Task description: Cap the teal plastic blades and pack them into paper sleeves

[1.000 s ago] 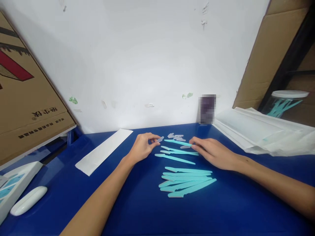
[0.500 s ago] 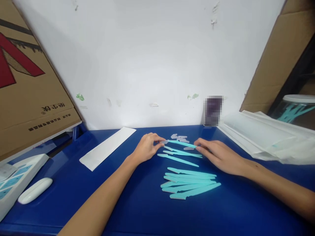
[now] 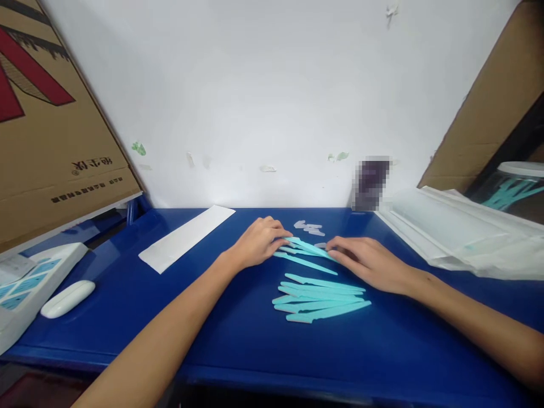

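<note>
My left hand point(image 3: 258, 243) and my right hand point(image 3: 369, 262) both grip one thin turquoise razor-like stick point(image 3: 306, 247), the left pinching its capped left end, the right pinching its right end. It lies low over a few more loose turquoise sticks point(image 3: 304, 262) on the blue table point(image 3: 238, 334). A neat pile of several turquoise sticks point(image 3: 322, 299) lies nearer to me. A few small clear plastic caps point(image 3: 309, 228) lie just behind the hands.
A white paper strip point(image 3: 186, 238) lies at the left. A white oval object point(image 3: 68, 298) and a white box point(image 3: 25, 283) sit at the far left, beside a cardboard box point(image 3: 46, 124). Stacked clear bags point(image 3: 459, 232) and a clear jar point(image 3: 516, 190) stand right.
My left hand brought a clear cap onto the left end of the stick held by my right hand. Both hands then lowered the stick toward the loose sticks.
</note>
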Available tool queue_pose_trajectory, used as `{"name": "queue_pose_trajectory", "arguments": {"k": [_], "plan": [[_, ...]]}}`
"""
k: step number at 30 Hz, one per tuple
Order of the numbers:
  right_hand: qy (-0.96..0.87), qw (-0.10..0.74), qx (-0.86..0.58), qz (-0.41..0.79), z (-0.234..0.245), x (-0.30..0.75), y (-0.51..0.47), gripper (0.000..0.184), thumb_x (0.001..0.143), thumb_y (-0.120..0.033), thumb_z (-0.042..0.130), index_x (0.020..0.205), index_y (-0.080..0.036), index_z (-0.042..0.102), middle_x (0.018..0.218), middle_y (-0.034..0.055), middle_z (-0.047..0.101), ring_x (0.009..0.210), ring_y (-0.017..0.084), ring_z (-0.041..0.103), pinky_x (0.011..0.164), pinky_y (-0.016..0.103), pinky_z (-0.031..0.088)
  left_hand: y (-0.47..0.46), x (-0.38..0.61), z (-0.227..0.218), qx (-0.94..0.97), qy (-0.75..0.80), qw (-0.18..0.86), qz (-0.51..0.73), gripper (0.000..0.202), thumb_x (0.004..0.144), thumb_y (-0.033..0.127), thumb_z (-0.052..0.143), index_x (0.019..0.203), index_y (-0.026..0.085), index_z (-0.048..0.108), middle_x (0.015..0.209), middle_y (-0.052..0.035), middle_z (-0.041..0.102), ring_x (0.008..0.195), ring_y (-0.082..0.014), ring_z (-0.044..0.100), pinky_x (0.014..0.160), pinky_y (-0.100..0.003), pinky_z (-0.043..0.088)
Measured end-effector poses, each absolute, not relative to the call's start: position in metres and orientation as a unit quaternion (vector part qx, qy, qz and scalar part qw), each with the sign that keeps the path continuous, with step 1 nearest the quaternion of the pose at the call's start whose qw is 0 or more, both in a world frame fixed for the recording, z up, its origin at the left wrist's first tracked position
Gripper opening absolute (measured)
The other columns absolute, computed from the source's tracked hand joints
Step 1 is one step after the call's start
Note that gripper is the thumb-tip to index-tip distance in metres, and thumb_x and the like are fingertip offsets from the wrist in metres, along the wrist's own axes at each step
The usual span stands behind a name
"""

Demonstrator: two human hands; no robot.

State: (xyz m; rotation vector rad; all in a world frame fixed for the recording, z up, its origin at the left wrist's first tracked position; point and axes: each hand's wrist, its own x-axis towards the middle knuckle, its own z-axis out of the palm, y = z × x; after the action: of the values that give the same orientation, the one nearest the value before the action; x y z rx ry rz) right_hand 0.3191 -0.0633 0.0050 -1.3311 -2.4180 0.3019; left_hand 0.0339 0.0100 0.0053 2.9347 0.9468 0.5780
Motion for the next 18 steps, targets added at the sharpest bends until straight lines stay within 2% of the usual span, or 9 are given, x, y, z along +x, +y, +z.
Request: {"name": "queue_pose_trajectory", "arguments": {"k": [4,9,15,18], "plan": [[-0.866,0.162,-0.466,0.076,0.013,0.320,-0.069,0.033,0.099,-0.047,0.045,0.103,-0.021,0.065,0.084,0.0039,0.066,0.070,0.017,0.058,0.067,0.031,0.039,0.017,0.018,0.009,0.934,0.322,0.029,0.152,0.034,0.101,0.040,0.048,0.115,0.022,0.073,0.120,-0.0094,0.064,0.112,-0.0257,0.055,0.097,-0.041,0.043],[-0.899,0.077,-0.408,0.142,0.021,0.320,-0.075,0.029,0.092,-0.048,0.059,0.086,-0.020,0.065,0.082,0.0022,0.062,0.070,0.015,0.053,0.063,0.028,0.035,0.015,0.016,0.006,0.922,0.349,0.072,0.151,0.047,0.103,0.047,0.037,0.132,0.022,0.064,0.131,-0.0106,0.060,0.122,-0.0273,0.052,0.105,-0.044,0.041],[-0.866,0.063,-0.429,0.249,0.024,0.318,-0.073,0.027,0.091,-0.042,0.058,0.078,-0.020,0.063,0.071,-0.0015,0.053,0.061,0.011,0.042,0.056,0.026,0.034,0.009,0.049,0.002,0.936,0.308,0.084,0.148,0.048,0.105,0.038,0.027,0.136,0.022,0.059,0.138,-0.0093,0.061,0.128,-0.0270,0.051,0.107,-0.045,0.039],[-0.860,0.054,-0.433,0.265,0.024,0.319,-0.074,0.011,0.085,-0.029,0.059,0.077,-0.021,0.061,0.067,-0.0040,0.047,0.058,0.011,0.037,0.053,0.025,0.031,0.011,0.074,0.006,0.950,0.269,0.087,0.129,0.043,0.102,0.029,0.034,0.135,0.025,0.060,0.143,-0.0059,0.059,0.133,-0.0277,0.049,0.108,-0.047,0.039]]}}
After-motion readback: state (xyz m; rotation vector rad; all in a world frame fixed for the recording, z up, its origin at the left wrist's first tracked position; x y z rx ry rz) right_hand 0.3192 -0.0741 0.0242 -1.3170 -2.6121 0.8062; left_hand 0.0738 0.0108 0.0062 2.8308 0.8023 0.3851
